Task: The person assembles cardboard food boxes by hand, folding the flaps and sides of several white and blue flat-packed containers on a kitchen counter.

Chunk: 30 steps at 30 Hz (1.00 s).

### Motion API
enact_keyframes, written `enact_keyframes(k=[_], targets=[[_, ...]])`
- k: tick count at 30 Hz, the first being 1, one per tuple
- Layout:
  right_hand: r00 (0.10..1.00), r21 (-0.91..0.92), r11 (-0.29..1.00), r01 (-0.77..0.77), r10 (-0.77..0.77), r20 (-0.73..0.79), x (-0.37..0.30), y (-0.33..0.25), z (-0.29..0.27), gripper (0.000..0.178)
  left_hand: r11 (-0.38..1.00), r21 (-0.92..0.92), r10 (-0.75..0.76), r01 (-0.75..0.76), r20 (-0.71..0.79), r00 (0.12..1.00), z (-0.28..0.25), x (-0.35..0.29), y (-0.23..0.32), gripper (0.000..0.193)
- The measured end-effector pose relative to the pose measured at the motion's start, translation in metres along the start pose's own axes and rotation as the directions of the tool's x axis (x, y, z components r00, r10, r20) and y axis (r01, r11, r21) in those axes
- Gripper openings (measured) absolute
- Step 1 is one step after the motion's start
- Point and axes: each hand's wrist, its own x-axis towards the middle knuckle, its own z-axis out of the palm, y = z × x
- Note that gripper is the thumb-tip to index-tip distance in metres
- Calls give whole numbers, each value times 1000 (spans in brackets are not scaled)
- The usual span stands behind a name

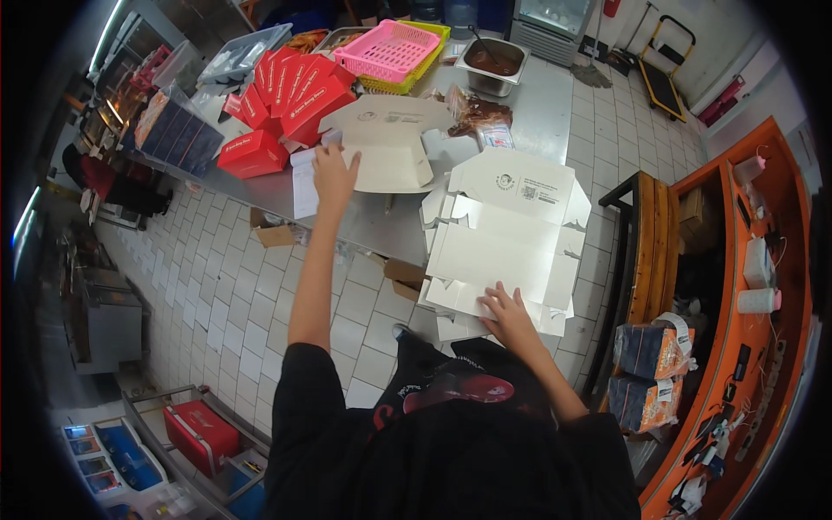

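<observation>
A partly folded cardboard box [392, 165], pale inside with its printed lid raised, stands at the metal table's near edge. My left hand [334, 176] grips its left side, the thumb toward the inside and the fingers around the outer edge. To the right lies a stack of flat box blanks [498, 251] with cut flaps and a printed panel at the far end. My right hand [511, 321] rests on the near edge of this stack, fingers spread and holding nothing.
Red folded boxes [299, 100] fan out at the table's left, beside paper sheets [305, 184]. Farther back are a pink basket [387, 49] and a metal pan of brown sauce [492, 65] with a utensil. An orange shelf [737, 251] stands at right.
</observation>
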Motion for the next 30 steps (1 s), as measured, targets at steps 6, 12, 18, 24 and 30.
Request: enact_keyframes(k=[6, 12, 18, 24, 30], targets=[[978, -85, 981, 174, -183, -105, 84, -26, -3, 25, 979, -43, -190, 197, 134, 973, -2, -24, -6, 41], [983, -118, 991, 56, -75, -167, 259, -54, 70, 24, 991, -81, -106, 104, -21, 994, -55, -20, -35, 45], [970, 225, 952, -208, 230, -78, 326, -14, 98, 34, 828, -293, -456, 477, 141, 879, -116, -56, -75, 40], [856, 205, 954, -220, 290, -428, 361, 23, -2, 44, 779, -388, -450, 493, 203, 870, -78, -112, -88, 37], [964, 196, 981, -2, 54, -260, 289, 37, -55, 39, 779, -452, -413, 434, 150, 898, 8, -106, -50, 38]])
